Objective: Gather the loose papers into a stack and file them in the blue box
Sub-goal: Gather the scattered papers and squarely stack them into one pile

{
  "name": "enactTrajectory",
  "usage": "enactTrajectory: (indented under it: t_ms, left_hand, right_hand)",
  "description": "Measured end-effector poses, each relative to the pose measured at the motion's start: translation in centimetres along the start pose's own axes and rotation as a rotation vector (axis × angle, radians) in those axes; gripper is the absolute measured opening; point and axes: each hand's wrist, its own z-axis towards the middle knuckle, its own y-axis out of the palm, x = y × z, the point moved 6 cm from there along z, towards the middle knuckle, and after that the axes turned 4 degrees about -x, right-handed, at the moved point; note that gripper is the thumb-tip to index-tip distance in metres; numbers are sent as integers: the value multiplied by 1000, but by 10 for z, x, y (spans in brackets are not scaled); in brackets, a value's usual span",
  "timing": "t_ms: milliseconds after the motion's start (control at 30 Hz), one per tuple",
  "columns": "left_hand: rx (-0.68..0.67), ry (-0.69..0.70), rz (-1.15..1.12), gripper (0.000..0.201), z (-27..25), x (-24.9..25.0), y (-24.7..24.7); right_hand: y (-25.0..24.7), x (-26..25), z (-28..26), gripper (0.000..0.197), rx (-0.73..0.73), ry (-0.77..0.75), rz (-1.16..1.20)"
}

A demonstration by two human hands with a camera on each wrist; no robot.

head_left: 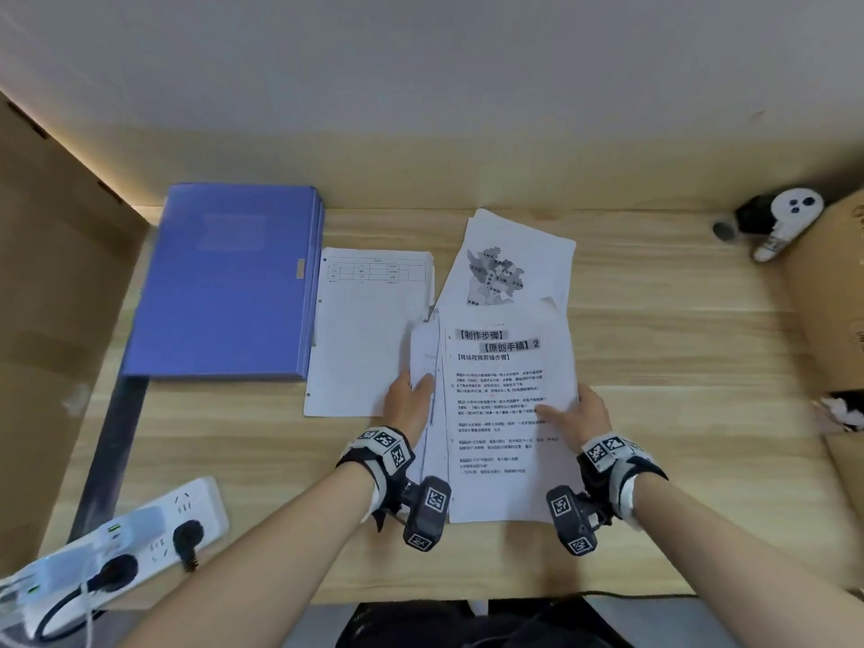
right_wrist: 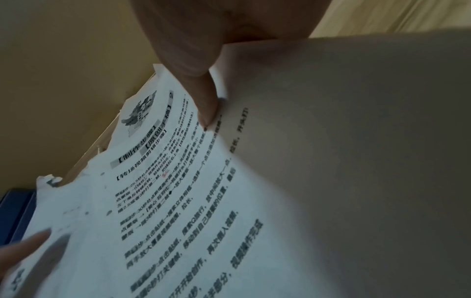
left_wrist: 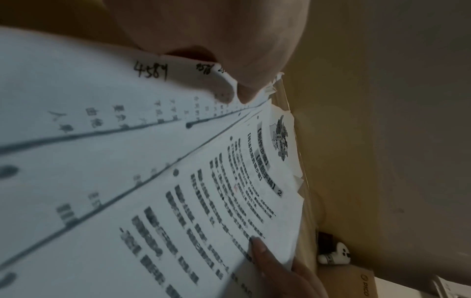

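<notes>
A bundle of printed sheets (head_left: 505, 404) is held above the wooden desk (head_left: 678, 348), its top page headed with bold black text. My left hand (head_left: 409, 399) grips the bundle's left edge, thumb on top. My right hand (head_left: 579, 413) pinches the right edge, thumb (right_wrist: 203, 94) lying on the page. A map sheet (head_left: 505, 264) lies on the desk behind the bundle. A sheet with a table (head_left: 369, 329) lies flat to the left. The blue box (head_left: 229, 282) lies shut at the left. In the left wrist view the bundle (left_wrist: 178, 191) fans apart slightly.
A white power strip (head_left: 121, 544) with plugs sits at the near left corner. Cardboard boxes (head_left: 832, 292) stand at the right, with a white controller (head_left: 785, 217) at the far right. A brown panel borders the desk on the left.
</notes>
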Motion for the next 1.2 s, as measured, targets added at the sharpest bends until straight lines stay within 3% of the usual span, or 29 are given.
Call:
enactTrajectory:
  t_ms: [167, 267, 400, 533, 633, 800, 867, 967, 1067, 1200]
  left_hand:
    - [-137, 0, 12, 32, -7, -4, 21]
    - [-135, -18, 93, 30, -11, -7, 24]
    - [-133, 27, 31, 24, -18, 11, 4]
    - [-165, 68, 8, 19, -17, 34, -22]
    - [-184, 66, 14, 20, -7, 53, -29]
    - [-214, 94, -89, 14, 20, 97, -16]
    - [-165, 131, -113, 12, 37, 110, -12]
    - [-27, 103, 231, 36, 75, 112, -7]
    - [-45, 62, 689, 64, 100, 107, 15]
    - [13, 98, 1021, 72, 105, 102, 38]
  right_hand:
    - [23, -2, -12, 60, -102, -81, 12]
    - [28, -4, -16, 54, -133, -109, 61]
    - [24, -18, -18, 33, -124, -132, 218]
    - [36, -43, -21, 43, -219, -140, 376]
    - [39, -59, -15, 38, -259, -111, 388]
    - [2, -85, 11, 35, -150, -126, 446]
    - [-27, -90, 25, 34, -79, -112, 448]
    - [-75, -86, 45, 42, 48, -76, 391]
    - [-108, -70, 61, 42, 143, -37, 359]
    - [-135, -32, 80, 48, 183, 69, 296]
